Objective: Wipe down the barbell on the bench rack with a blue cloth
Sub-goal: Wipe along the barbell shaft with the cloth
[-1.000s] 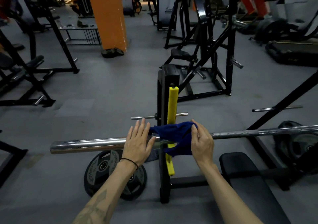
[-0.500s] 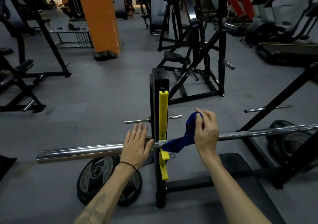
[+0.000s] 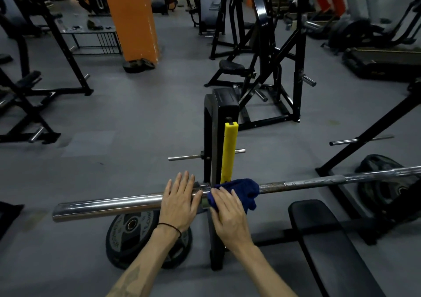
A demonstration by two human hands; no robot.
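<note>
Low in the frame, two bare forearms reach up to the long chrome steel barbell [image 3: 109,204], which runs from the lower left across to the right edge. The left hand [image 3: 180,202], a thin black band at its wrist, lies flat on the bar's thick sleeve with fingers straight and together, gripping nothing; it looks to be steadying the bar. Just right of it, nearly touching, the right hand [image 3: 227,212] presses the bunched dark blue cloth [image 3: 241,190] onto the bar where it sits in the black bench rack upright with its yellow plastic guard [image 3: 229,153]. Its fingers lie over the cloth; whether they curl round the bar I cannot tell. The wiping appears under way at the collar. Next, the cloth likely needs sliding right along the duller, blotched shaft [image 3: 319,181], or left over the sleeve once the left hand clears.
</note>
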